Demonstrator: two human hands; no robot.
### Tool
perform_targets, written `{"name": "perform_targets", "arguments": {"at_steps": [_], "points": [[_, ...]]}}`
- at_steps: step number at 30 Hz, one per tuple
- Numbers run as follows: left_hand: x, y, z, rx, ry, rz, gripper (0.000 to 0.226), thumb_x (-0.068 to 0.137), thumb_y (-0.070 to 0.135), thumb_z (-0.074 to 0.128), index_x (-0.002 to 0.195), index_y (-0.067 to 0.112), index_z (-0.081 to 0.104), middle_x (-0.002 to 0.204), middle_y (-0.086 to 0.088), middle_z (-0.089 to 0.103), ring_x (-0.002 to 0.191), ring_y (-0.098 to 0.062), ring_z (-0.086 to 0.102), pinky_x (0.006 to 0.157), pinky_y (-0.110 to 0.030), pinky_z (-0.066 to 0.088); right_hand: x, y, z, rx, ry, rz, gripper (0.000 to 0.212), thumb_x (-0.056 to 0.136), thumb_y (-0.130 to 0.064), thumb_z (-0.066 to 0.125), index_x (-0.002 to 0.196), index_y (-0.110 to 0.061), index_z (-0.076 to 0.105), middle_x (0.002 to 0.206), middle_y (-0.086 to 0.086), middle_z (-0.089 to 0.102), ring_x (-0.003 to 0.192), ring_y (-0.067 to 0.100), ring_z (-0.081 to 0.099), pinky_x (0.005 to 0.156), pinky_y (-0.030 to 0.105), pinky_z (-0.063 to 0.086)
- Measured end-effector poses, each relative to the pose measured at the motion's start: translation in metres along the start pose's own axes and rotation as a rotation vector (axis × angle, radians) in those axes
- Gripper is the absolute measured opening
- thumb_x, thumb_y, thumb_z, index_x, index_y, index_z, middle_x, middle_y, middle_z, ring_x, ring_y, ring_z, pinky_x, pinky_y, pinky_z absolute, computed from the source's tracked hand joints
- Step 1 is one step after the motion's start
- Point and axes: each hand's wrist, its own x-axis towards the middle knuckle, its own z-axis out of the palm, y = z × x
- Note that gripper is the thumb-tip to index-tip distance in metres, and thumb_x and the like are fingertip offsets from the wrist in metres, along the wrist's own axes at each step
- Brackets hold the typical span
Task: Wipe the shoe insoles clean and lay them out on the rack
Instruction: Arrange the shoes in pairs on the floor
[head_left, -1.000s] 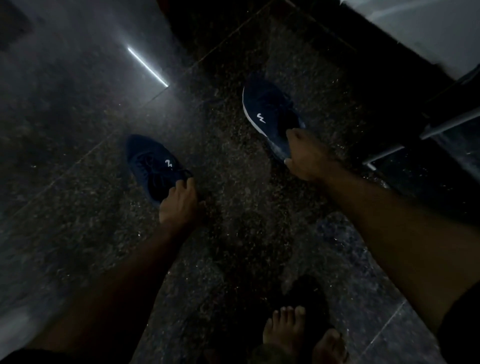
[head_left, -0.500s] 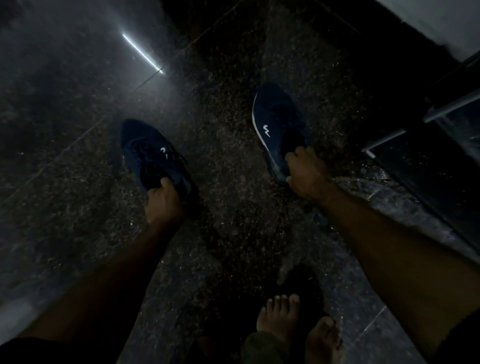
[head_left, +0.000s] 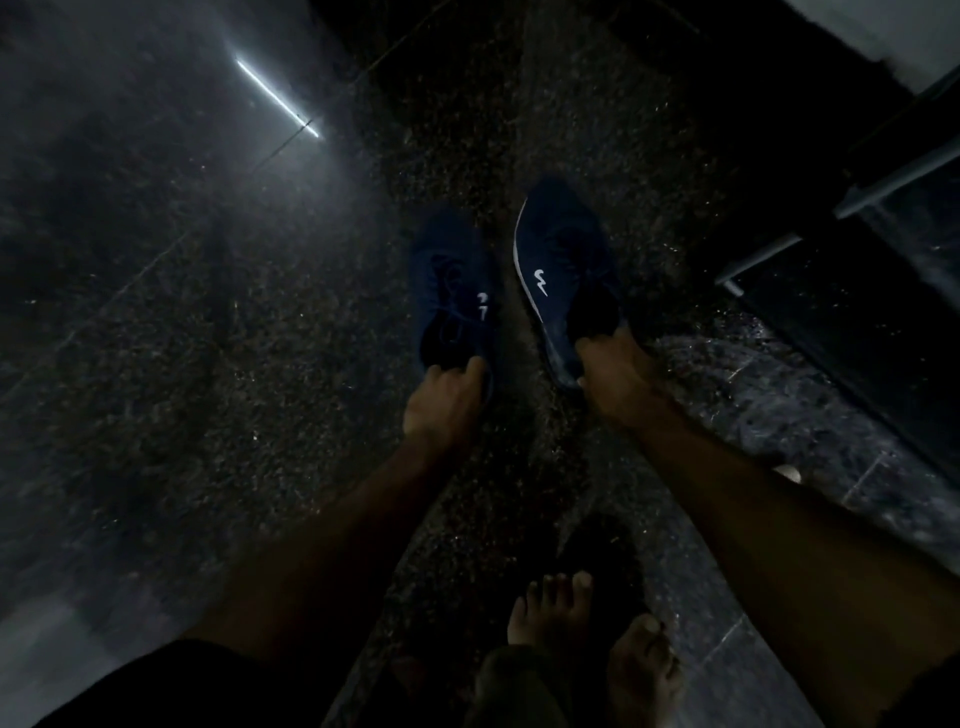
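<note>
Dark speckled stone floor (head_left: 218, 395) fills the frame. A bright streak of reflected light (head_left: 275, 97) crosses the upper left. Two bare feet (head_left: 592, 639) stand at the lower centre. Pale metal bars (head_left: 841, 208) run diagonally at the upper right.

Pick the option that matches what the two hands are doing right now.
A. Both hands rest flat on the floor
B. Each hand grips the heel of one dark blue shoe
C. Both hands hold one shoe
B: the left hand grips the heel of the left dark blue fabric shoe, and the right hand grips the heel of the right one.
</note>
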Motion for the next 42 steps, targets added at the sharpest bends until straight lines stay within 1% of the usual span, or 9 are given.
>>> {"name": "perform_targets", "arguments": {"at_steps": [6,11,15,18,21,27,35,38,42], "points": [[0.049,0.027,0.045,-0.004,-0.066,0.024,0.037,0.098,0.021,0.047,0.133,0.013,0.034,0.122,-0.014,0.057,0.114,-0.033,0.047,0.074,-0.039,0.038,-0.018,0.006,0.007,0.059,0.015,0.049,0.022,0.097,-0.013,0.052,0.119,-0.008,0.051,0.119,0.015,0.059,0.121,0.032,0.046,0.094,0.037,0.044],[0.047,0.022,0.043,-0.038,-0.019,0.098,0.039,0.099,0.024,0.048,0.133,0.012,0.035,0.125,-0.015,0.054,0.115,-0.031,0.047,0.080,-0.040,0.043,-0.024,0.008,0.002,0.162,0.035,0.050,0.020,0.097,-0.010,0.049,0.117,-0.008,0.052,0.115,0.018,0.058,0.109,0.034,0.053,0.083,0.038,0.047],[0.037,0.010,0.045,-0.192,0.223,0.078,0.042,0.096,0.046,0.050,0.124,0.016,0.046,0.123,-0.008,0.049,0.110,-0.027,0.049,0.089,-0.043,0.044,-0.030,0.006,-0.009,0.312,0.147,0.085,0.015,0.096,-0.012,0.047,0.108,-0.006,0.054,0.106,0.018,0.054,0.095,0.036,0.056,0.078,0.042,0.047],[0.034,-0.002,0.042,-0.240,0.351,0.079,0.043,0.097,0.045,0.049,0.126,0.014,0.050,0.124,-0.009,0.051,0.109,-0.028,0.053,0.091,-0.043,0.045,-0.026,0.001,-0.028,0.445,0.200,0.068,0.005,0.092,-0.001,0.049,0.094,-0.005,0.052,0.106,0.018,0.053,0.095,0.030,0.059,0.083,0.041,0.052],[0.035,-0.009,0.028,-0.244,0.395,0.058,0.040,0.099,0.041,0.047,0.128,0.012,0.051,0.123,-0.010,0.053,0.107,-0.029,0.055,0.087,-0.040,0.045,-0.016,-0.007,-0.053,0.384,0.316,-0.010,0.015,0.089,0.003,0.055,0.083,-0.009,0.047,0.094,0.018,0.058,0.092,0.030,0.056,0.072,0.033,0.048],[0.030,-0.042,0.002,-0.266,0.499,-0.086,0.036,0.101,0.038,0.043,0.120,0.007,0.050,0.120,-0.015,0.054,0.107,-0.033,0.054,0.085,-0.042,0.044,-0.004,-0.060,-0.109,0.276,0.359,-0.106,0.011,0.096,-0.013,0.054,0.106,-0.007,0.052,0.109,0.015,0.055,0.101,0.030,0.053,0.073,0.035,0.045],[0.015,-0.097,-0.001,-0.337,0.646,-0.175,0.036,0.102,0.032,0.041,0.125,0.007,0.053,0.117,-0.015,0.059,0.102,-0.033,0.059,0.079,-0.041,0.045,-0.015,-0.150,-0.112,0.208,0.373,-0.258,0.013,0.098,-0.016,0.050,0.111,-0.013,0.052,0.108,0.008,0.060,0.108,0.026,0.051,0.064,0.033,0.036],[0.004,-0.102,0.007,-0.321,0.631,-0.150,0.036,0.102,0.029,0.039,0.124,0.005,0.053,0.114,-0.017,0.060,0.099,-0.034,0.058,0.076,-0.041,0.045,-0.024,-0.169,-0.092,0.181,0.315,-0.304,0.018,0.096,-0.011,0.049,0.114,-0.013,0.052,0.111,0.007,0.060,0.112,0.026,0.049,0.066,0.033,0.037],[-0.007,-0.109,0.027,-0.129,0.411,-0.073,0.068,0.087,0.045,0.014,0.128,0.005,0.050,0.116,-0.016,0.055,0.102,-0.033,0.054,0.080,-0.042,0.044,-0.032,-0.177,-0.061,0.165,0.217,-0.285,0.019,0.095,-0.010,0.048,0.114,-0.012,0.052,0.111,0.007,0.061,0.115,0.025,0.048,0.071,0.035,0.044]]}}
